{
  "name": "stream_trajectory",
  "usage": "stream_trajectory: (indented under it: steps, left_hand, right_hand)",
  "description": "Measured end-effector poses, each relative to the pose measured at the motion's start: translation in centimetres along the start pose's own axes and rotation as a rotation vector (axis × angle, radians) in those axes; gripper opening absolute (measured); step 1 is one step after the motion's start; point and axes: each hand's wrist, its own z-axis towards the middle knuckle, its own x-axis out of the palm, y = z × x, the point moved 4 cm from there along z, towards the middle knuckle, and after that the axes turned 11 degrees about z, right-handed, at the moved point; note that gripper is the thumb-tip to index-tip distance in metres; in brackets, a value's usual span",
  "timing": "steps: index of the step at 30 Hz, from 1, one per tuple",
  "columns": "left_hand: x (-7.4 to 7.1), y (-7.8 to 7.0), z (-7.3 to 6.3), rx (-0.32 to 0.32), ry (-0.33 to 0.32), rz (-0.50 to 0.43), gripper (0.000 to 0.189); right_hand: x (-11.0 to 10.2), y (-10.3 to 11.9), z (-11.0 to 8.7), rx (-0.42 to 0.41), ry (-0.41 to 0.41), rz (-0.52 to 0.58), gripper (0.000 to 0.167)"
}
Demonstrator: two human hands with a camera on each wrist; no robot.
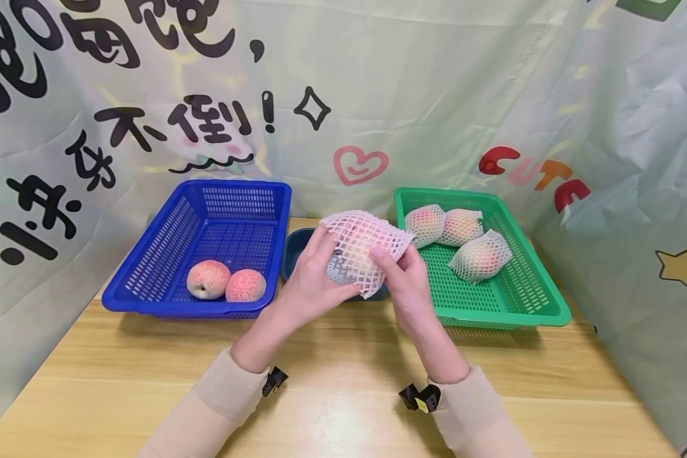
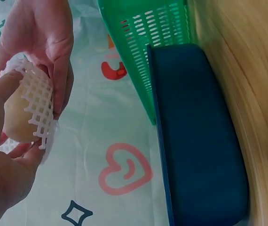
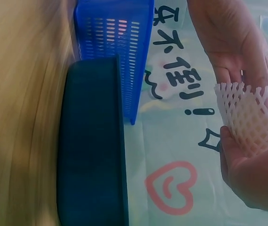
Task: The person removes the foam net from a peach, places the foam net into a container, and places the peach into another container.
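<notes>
Both hands hold a peach (image 2: 19, 117) inside a white foam net sleeve (image 1: 357, 245), raised between the two baskets. My left hand (image 1: 309, 280) curls around the peach from the left; in the right wrist view its fingers reach into the net's open end. My right hand (image 1: 406, 283) grips the other side, its thumb pressed on the net. The mesh covers much of the fruit, though a bare patch shows in the left wrist view. Behind and below the hands is a dark blue bin (image 3: 94, 146), mostly hidden by them in the head view.
A blue basket (image 1: 197, 308) at left contains two bare peaches (image 1: 208, 280). In the green basket (image 1: 504, 316) at right lie three net-wrapped peaches (image 1: 481, 256). Both stand on a wooden table (image 1: 343, 394), with a printed cloth (image 1: 446, 102) hanging behind.
</notes>
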Motion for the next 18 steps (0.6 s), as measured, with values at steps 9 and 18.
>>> stream_trajectory:
  steps: [9,18]
  left_hand:
    - [0.17,0.03,-0.16,-0.034,0.015,0.039,0.081]
    - [0.22,0.17,-0.27,-0.048,0.021,0.06,0.081]
  right_hand:
    - [0.49,-0.9,-0.07,0.012,0.043,-0.006,0.054]
    - [0.54,-0.75,-0.13,0.004,0.055,-0.029,0.055]
